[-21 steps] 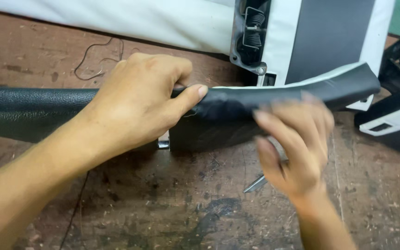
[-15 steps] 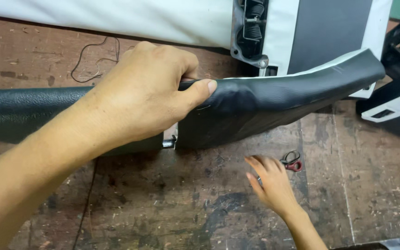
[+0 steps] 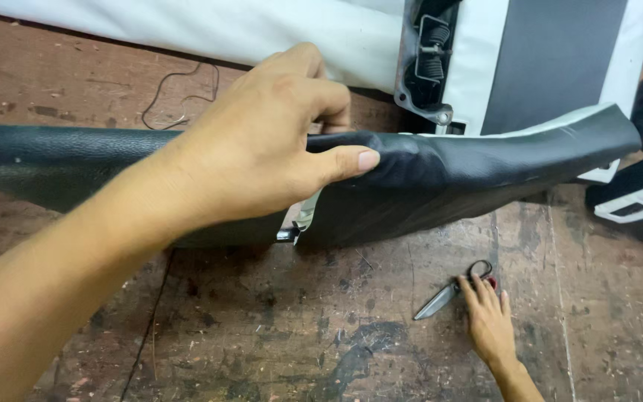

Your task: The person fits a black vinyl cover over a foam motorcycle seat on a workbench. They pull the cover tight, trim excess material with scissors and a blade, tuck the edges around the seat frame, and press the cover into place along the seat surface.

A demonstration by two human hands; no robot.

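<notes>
My left hand (image 3: 262,149) grips the top edge of a long black leather-covered panel (image 3: 470,179) that stands on its edge across the worn brown table (image 3: 262,335). The thumb presses on the panel's front and the fingers curl behind it. Lower right, my right hand (image 3: 489,320) rests flat on the table with its fingertips touching the handles of a small pair of scissors (image 3: 452,290). The scissors lie on the table with their blades pointing left. A metal clip (image 3: 292,232) shows at the panel's lower edge.
A white upholstered piece (image 3: 225,30) lies along the back. A white and grey seat part with a metal spring hinge (image 3: 429,59) stands behind the panel. Black and white parts (image 3: 641,201) sit at the right edge. A loose thread (image 3: 176,93) lies at the back left.
My right hand left the panel's right part and dropped to the table, reaching the scissors. My left hand kept its grip and the panel stayed standing.
</notes>
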